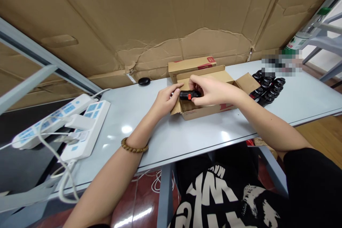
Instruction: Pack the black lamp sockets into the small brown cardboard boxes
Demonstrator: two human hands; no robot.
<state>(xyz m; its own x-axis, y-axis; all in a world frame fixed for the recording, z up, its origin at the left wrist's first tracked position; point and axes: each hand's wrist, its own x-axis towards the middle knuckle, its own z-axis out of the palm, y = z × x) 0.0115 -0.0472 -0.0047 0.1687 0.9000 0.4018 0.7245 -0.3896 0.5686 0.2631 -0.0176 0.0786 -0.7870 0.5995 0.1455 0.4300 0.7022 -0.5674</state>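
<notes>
An open cardboard box (196, 113) lies on the table in front of me, with flaps folded out at both ends. My right hand (204, 87) is closed around a short black flashlight (185, 95) with a red switch, held level over the box opening. My left hand (167, 100) grips the box's left end flap (176, 107); its thumb tip is close to the flashlight's end, and I cannot tell whether they touch. The box's inside is partly hidden by my right hand. Several similar black flashlights (268, 89) stand grouped at the right of the box.
A second, closed cardboard box (187, 66) stands right behind. A black rounded object (144, 81) lies at the back left. Two white power strips (92, 123) with cables occupy the left end. A bottle (296, 41) stands at the far right; a large cardboard sheet (160, 14) walls the back.
</notes>
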